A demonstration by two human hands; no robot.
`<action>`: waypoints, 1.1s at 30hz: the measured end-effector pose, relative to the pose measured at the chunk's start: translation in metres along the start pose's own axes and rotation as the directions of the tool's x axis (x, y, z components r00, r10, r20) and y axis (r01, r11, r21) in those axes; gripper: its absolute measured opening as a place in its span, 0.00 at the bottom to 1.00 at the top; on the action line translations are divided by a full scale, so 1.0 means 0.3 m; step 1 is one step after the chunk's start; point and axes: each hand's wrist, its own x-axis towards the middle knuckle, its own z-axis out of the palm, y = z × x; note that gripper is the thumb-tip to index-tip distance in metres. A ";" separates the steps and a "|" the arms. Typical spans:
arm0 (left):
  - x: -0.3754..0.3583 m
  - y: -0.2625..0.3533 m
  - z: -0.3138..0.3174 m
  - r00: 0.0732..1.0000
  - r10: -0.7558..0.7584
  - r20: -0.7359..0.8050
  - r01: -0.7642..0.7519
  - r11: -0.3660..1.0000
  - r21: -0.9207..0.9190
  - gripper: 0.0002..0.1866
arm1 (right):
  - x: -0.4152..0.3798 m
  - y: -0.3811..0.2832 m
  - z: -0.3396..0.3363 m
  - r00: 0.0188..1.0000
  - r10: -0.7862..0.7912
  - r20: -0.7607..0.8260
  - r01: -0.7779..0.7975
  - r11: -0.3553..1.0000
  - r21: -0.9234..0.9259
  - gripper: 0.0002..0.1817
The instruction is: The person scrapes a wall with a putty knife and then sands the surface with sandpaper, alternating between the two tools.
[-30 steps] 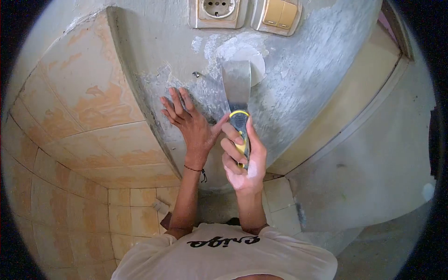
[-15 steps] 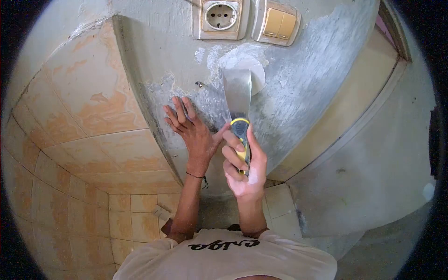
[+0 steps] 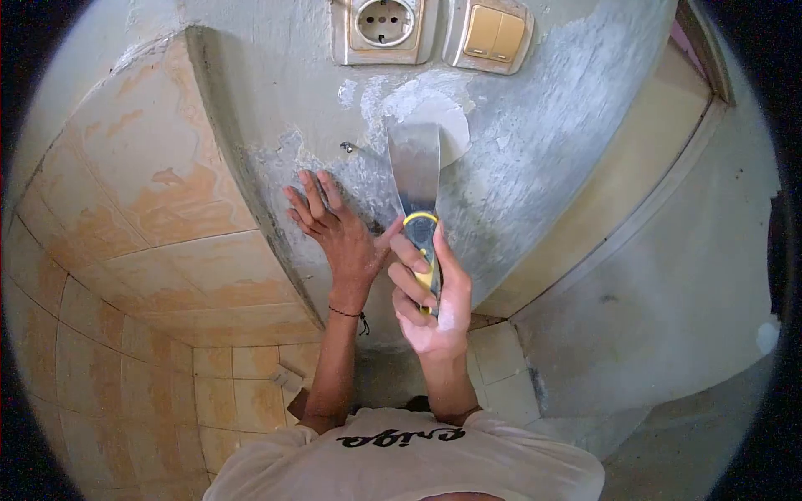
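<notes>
My right hand (image 3: 430, 296) grips the yellow and black handle of a putty knife (image 3: 415, 179). Its wide metal blade points up and lies against a round white filler patch (image 3: 434, 113) on the grey wall (image 3: 535, 150). My left hand (image 3: 334, 225) is flat on the wall to the left of the blade, fingers spread, holding nothing. A thin black band circles my left wrist.
A wall socket (image 3: 384, 27) and a beige double switch (image 3: 489, 33) sit just above the patch. A small screw (image 3: 345, 148) sticks out of the wall left of the blade. Orange-stained tiles (image 3: 150, 209) cover the left wall and the floor below.
The putty knife blade has shifted slightly left and up over the white patch. My left hand stays pressed on the wall in nearly the same spot.
</notes>
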 end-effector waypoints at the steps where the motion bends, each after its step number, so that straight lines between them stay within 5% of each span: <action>1: 0.006 -0.001 0.004 1.000 -0.002 -0.002 0.002 1.000 -0.014 0.69 | 0.009 0.002 0.000 1.000 -0.005 0.004 0.005 1.000 -0.001 0.21; 10: 0.002 -0.008 0.013 1.000 0.011 -0.021 -0.011 1.000 0.008 0.68 | 0.020 0.007 -0.026 0.997 -0.027 0.079 0.023 0.999 0.049 0.21; 12: -0.002 -0.006 0.015 1.000 -0.002 -0.008 0.002 1.000 0.010 0.68 | 0.051 0.004 -0.009 0.998 -0.013 0.058 0.016 0.999 -0.050 0.16; 17: 0.009 0.000 0.003 1.000 -0.016 0.011 0.016 1.000 0.001 0.68 | 0.008 0.001 -0.004 0.999 0.013 0.035 -0.015 0.997 0.073 0.22; 33: 0.005 -0.006 0.003 1.000 0.013 -0.005 -0.013 1.000 -0.002 0.68 | 0.003 0.025 0.023 0.998 -0.030 -0.049 0.030 0.999 0.012 0.22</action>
